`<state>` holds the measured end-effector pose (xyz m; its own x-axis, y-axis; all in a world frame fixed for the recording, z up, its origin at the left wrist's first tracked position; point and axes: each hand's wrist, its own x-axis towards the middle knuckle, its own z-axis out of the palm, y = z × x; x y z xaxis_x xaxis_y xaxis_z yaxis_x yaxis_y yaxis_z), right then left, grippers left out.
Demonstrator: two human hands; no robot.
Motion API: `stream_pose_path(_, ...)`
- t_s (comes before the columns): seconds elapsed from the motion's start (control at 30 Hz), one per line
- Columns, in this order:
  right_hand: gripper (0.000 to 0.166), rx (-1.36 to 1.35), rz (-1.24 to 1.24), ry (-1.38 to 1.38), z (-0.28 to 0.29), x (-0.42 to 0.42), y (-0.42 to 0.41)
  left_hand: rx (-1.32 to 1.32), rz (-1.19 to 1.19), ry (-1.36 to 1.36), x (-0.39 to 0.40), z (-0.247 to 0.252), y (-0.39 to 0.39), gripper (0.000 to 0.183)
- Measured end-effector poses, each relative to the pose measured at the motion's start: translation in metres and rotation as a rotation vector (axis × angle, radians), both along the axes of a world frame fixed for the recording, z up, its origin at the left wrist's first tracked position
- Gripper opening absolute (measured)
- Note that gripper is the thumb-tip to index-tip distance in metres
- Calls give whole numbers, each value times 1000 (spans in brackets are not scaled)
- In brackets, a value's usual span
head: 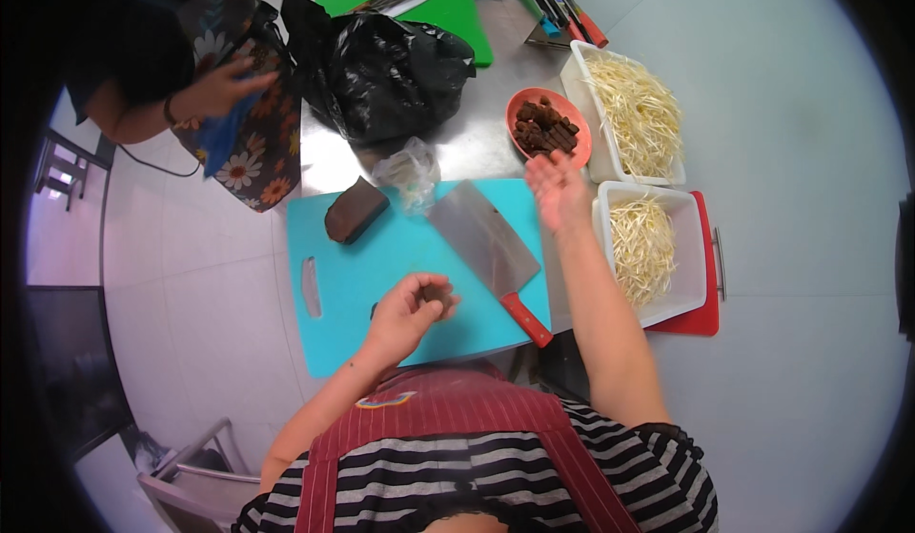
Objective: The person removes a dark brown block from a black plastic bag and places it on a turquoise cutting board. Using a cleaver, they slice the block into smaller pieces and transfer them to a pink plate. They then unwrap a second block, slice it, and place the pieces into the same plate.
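My left hand [407, 315] curls around a small dark brown piece of food [436, 294] over the turquoise cutting board [343, 347]. My right hand [559, 191], slightly blurred, is open with its fingers apart at the near rim of a pink plate [583, 152]; nothing shows in it. Dark brown cut chunks [547, 129] fill that plate. Between my hands a cleaver [486, 236] with a red handle lies flat on the board. A larger dark brown food block [356, 211] sits at the board's far left, beside a crumpled clear plastic bag [411, 172].
Two white tubs of bean sprouts [636, 115] [643, 250] stand at the right, the nearer above a red board [704, 318]. Across the steel table, a co-worker's hand [225, 89] is near a black plastic bag [400, 75]. A knife [400, 2] lies on a green board [472, 25]; a knife rack [554, 4] stands behind.
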<state>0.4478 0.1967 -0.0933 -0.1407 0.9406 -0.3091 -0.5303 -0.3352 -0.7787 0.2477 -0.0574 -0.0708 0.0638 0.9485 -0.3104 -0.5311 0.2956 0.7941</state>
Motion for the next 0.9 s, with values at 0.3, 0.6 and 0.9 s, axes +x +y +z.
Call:
stream_pose_path(0.3,28,0,654,-390,56,-52,-159,101,155,62,-19,7,11,29)
stream_pose_path(0.6,28,-55,656,-238,77,-65,-180,300,99,-82,-21,21,5,32)
stream_pose_path(0.9,24,179,630,-474,82,-74,-193,97,60,62,-34,20,-2,19)
